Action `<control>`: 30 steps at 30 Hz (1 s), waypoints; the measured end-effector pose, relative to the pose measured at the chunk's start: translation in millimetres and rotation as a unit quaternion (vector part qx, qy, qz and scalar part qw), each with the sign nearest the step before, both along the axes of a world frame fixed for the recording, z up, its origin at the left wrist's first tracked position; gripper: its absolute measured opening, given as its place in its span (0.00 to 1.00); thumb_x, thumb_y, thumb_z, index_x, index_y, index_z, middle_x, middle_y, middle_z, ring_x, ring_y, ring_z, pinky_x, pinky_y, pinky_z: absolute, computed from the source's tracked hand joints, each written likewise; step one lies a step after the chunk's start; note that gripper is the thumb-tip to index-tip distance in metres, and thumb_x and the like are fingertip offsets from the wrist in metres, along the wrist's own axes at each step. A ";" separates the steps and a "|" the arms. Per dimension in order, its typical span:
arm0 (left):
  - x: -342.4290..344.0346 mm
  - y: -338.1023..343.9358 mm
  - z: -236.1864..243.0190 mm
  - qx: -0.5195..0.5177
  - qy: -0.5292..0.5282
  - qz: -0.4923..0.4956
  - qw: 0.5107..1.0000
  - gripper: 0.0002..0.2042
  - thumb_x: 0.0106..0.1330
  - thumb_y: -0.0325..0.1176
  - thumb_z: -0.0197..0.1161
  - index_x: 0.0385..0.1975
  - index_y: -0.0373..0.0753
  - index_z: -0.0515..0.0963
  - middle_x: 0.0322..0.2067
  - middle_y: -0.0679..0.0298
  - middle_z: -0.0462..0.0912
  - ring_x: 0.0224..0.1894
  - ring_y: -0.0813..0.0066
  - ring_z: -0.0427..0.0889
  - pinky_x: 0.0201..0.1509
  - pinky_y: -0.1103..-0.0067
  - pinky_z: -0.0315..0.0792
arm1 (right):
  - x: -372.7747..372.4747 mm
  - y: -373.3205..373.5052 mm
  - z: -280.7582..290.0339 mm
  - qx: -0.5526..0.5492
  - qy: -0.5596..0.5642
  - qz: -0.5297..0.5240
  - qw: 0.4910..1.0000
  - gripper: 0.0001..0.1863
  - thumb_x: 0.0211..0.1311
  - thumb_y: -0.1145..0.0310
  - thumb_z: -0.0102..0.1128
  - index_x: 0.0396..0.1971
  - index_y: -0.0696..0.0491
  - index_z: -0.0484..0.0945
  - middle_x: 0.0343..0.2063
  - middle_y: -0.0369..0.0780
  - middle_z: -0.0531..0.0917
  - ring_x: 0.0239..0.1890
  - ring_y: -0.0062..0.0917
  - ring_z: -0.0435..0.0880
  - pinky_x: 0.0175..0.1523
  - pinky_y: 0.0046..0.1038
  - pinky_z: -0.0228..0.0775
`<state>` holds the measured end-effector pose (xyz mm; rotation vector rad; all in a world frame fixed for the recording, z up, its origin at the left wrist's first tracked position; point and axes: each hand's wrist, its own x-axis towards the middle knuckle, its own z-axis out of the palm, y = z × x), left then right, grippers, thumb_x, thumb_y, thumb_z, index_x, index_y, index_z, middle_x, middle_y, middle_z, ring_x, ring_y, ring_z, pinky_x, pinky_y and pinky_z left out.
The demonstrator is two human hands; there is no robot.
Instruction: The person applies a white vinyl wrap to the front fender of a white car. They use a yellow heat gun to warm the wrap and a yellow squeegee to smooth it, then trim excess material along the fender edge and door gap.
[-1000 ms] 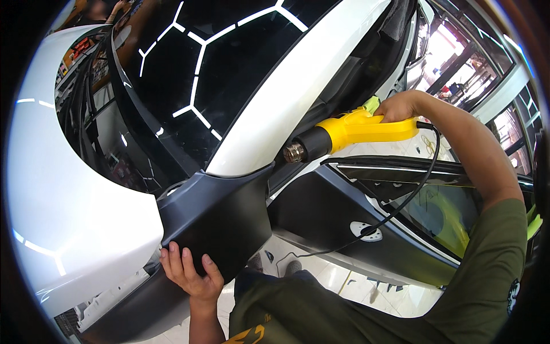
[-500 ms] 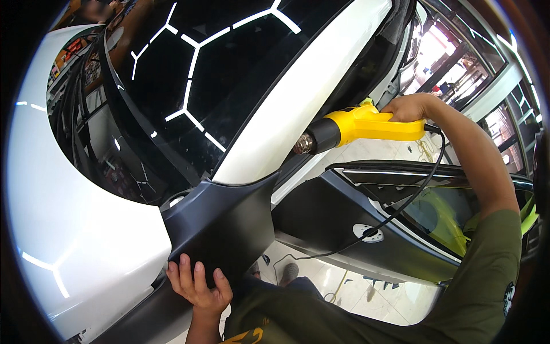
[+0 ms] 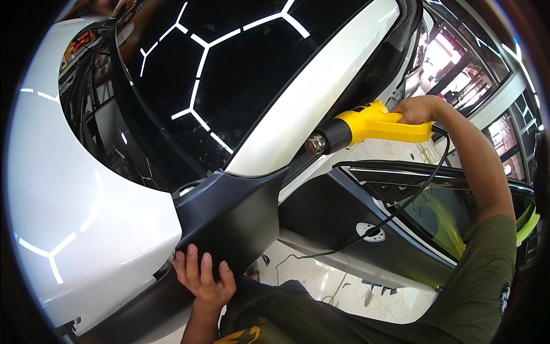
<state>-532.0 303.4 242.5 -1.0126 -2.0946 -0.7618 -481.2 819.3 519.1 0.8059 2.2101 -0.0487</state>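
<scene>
My left hand [image 3: 204, 276], fingers spread, rests against the lower part of a dark grey car panel [image 3: 232, 209], beside the white bodywork [image 3: 103, 229]. My right hand [image 3: 419, 110] grips a yellow heat gun [image 3: 378, 127] with a black barrel and metal nozzle. The nozzle points left, close to the white roof pillar [image 3: 312, 86] and just above the dark panel. The gun's black cord [image 3: 427, 189] hangs down across the open dark car door [image 3: 326, 223].
A glossy black glass surface [image 3: 240, 74] reflects hexagonal lights. Below lie the tiled floor [image 3: 372, 298] and loose cords. A window frame [image 3: 481, 100] is at the upper right; part of a person [image 3: 103, 8] shows at the upper left.
The heat gun and my right hand have shifted slightly right and up. The whole view has shifted a little; my left hand stays on the dark panel.
</scene>
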 end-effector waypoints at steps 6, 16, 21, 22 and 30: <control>1.6 6.8 3.5 -0.005 0.005 0.004 1.000 0.24 0.64 0.32 0.57 0.61 0.36 0.65 0.64 0.45 0.65 0.69 0.41 0.57 0.72 0.51 0.48 | 20.4 -32.3 52.3 0.154 0.099 0.013 0.983 0.30 0.50 0.57 0.66 0.53 0.55 0.78 0.41 0.44 0.85 0.41 0.33 0.84 0.49 0.32 0.74; 3.8 18.0 10.8 0.020 0.035 -0.013 0.999 0.22 0.64 0.30 0.57 0.59 0.32 0.68 0.64 0.47 0.67 0.69 0.43 0.58 0.72 0.49 0.46 | 243.9 -128.4 209.1 0.196 0.605 -0.061 0.769 0.24 0.63 0.57 0.59 0.51 0.58 0.73 0.34 0.40 0.80 0.27 0.16 0.79 0.33 0.20 0.76; 30.8 24.6 27.9 0.040 -0.002 -0.071 0.997 0.23 0.65 0.27 0.56 0.60 0.31 0.67 0.65 0.47 0.64 0.69 0.42 0.58 0.72 0.51 0.48 | 338.2 -196.3 119.8 -0.129 0.772 -0.180 0.596 0.27 0.70 0.44 0.51 0.42 0.59 0.76 0.26 0.38 0.81 0.16 0.20 0.81 0.22 0.21 0.78; 44.8 26.0 26.3 0.055 -0.033 -0.108 0.992 0.23 0.65 0.27 0.56 0.60 0.31 0.67 0.65 0.46 0.65 0.69 0.42 0.58 0.72 0.51 0.47 | 356.3 -218.0 92.5 -0.208 0.773 -0.175 0.573 0.28 0.71 0.45 0.48 0.45 0.59 0.75 0.28 0.40 0.81 0.16 0.23 0.82 0.21 0.23 0.78; 171.5 -58.1 -109.0 -0.287 -0.209 -0.346 0.868 0.18 0.62 0.26 0.60 0.52 0.27 0.71 0.54 0.41 0.73 0.60 0.41 0.68 0.66 0.58 0.60 | 546.8 -401.2 -160.3 -0.519 0.695 -0.381 0.320 0.23 0.72 0.65 0.54 0.62 0.58 0.67 0.50 0.40 0.79 0.49 0.25 0.81 0.54 0.28 0.76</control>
